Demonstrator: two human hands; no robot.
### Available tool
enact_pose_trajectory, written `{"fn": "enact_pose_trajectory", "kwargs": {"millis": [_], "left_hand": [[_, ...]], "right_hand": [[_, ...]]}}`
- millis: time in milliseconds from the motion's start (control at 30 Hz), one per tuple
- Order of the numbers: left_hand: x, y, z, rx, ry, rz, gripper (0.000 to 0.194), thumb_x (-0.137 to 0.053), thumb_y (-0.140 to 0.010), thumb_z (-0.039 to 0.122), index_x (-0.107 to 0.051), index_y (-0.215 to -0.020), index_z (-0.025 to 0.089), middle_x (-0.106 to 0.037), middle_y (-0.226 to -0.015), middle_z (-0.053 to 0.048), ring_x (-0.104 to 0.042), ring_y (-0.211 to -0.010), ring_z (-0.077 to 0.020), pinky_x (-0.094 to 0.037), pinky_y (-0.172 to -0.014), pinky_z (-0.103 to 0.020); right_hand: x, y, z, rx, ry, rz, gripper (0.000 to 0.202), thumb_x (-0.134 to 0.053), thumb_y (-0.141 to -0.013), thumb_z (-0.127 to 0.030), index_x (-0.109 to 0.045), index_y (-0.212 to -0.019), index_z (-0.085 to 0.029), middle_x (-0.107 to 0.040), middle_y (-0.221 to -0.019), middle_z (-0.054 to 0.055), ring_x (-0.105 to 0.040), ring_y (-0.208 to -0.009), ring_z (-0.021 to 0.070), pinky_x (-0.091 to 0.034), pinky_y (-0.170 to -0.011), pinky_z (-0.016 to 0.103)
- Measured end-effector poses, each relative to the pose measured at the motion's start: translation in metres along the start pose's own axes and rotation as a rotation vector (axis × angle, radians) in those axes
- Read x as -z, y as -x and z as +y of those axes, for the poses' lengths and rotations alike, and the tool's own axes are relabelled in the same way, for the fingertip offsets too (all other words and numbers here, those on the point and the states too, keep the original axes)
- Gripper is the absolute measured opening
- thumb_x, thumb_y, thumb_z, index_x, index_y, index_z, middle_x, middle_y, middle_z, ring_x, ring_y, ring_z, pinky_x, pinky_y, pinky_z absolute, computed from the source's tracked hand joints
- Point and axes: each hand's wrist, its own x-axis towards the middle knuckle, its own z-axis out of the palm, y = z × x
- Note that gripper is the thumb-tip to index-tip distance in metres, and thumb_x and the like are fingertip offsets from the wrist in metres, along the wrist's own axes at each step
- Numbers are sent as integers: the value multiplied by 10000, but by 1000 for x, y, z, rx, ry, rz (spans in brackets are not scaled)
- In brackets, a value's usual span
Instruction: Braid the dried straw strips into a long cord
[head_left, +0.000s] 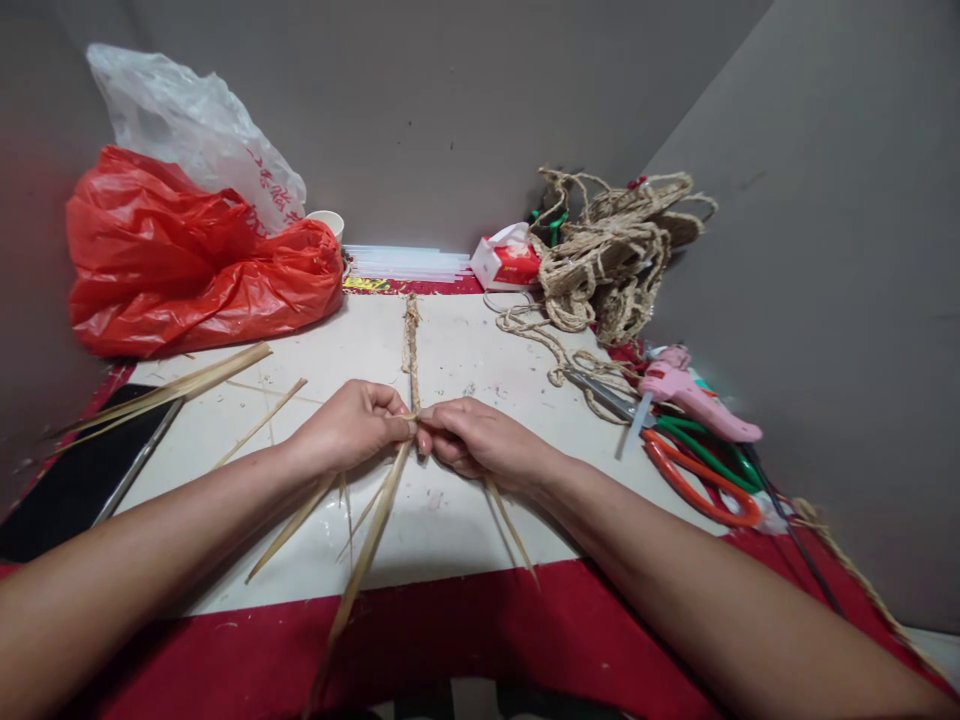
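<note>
A narrow braid of dry plant fibre [411, 345] lies on the white board [510, 345] and runs toward me to my two hands. My left hand [358, 425] pinches the near end of the braid between thumb and forefinger. Close beside it, my right hand [476, 435] is closed on a strand at the same end. From under my fingers a long flat fibre strip [382, 505] trails toward the front edge. Shorter strands [514, 535] stick out below both hands. The exact crossing of the strands is hidden by my fingertips.
At left are a red plastic bag [202, 270], loose fibre strips [202, 380] and a dark flat device [82, 470]. A tissue box [506, 262] and coiled braided rope [615, 250] stand at the back. Rightward lie scissors [705, 480] and a pink glue gun [697, 395].
</note>
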Motion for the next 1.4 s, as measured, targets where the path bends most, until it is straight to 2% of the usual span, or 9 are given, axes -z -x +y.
{"fn": "enact_pose_trajectory", "kwargs": {"millis": [400,567,733,967,1133,1200,1267,1300,1400], "left_hand": [[14,-1,18,-60,-317,-35,169,-572,-686,238,-680,-599,140,-551,-487,10,-375,-434,-70,-264,-435,-192],[1,10,19,94,-98,-170,190,-518,-761,266,-638,-697,132,-614,-545,-35,-458,-375,-88,-322,-374,-191],[-24,21,0,74,64,-70,170,-461,-826,279,-547,-885,145,-631,-652,-49,-585,-443,-136,-454,-426,-247],[-40,22,-11,-62,-84,95,138,-426,-786,157,-545,-855,144,-618,-656,-37,-573,-479,-115,-433,-456,-224],[-25,33,6,-82,-236,53,238,-517,-753,229,-609,-948,129,-595,-555,-7,-519,-465,-118,-355,-450,-217],[-13,35,13,-90,-341,167,289,-524,-758,279,-634,-973,121,-574,-521,0,-495,-451,-125,-340,-457,-230],[-4,31,15,-179,-388,332,293,-523,-762,294,-650,-972,134,-620,-631,-24,-533,-550,-138,-371,-528,-239],[-2,28,13,-219,-367,350,269,-518,-767,293,-656,-941,141,-634,-691,-33,-546,-605,-141,-385,-568,-240],[-4,13,0,-173,-173,104,223,-453,-804,276,-621,-748,141,-604,-673,-32,-523,-599,-121,-391,-589,-234]], "right_hand": [[-5,0,7,90,162,127,270,-474,-837,-247,-511,-590,-145,-329,-373,-79,-226,-331,30,-159,-354,187],[-9,2,7,72,10,136,303,-474,-831,-241,-489,-544,-145,-334,-372,-72,-214,-320,26,-137,-336,184],[-10,4,7,-59,-281,19,390,-476,-821,-282,-334,-472,-182,-262,-350,-84,-116,-311,23,-73,-314,187],[-15,6,9,-6,-276,34,262,-589,-741,-269,-472,-545,-141,-409,-382,-53,-220,-302,17,-102,-304,164],[-15,7,6,-28,-335,71,166,-614,-719,-226,-531,-614,-127,-275,-376,-107,-147,-321,11,-94,-316,156],[-13,7,4,-36,-348,53,141,-618,-726,-232,-559,-664,-120,-260,-391,-112,-126,-335,11,-83,-323,157],[-11,8,3,-51,-351,25,138,-613,-740,-242,-583,-712,-111,-250,-404,-114,-111,-346,13,-72,-328,158],[-10,8,3,-58,-353,16,139,-613,-743,-245,-589,-727,-109,-245,-407,-115,-104,-350,13,-67,-330,158],[-7,8,2,-66,-349,-6,147,-624,-734,-251,-576,-705,-115,-238,-408,-116,-96,-354,14,-62,-332,159]]}}
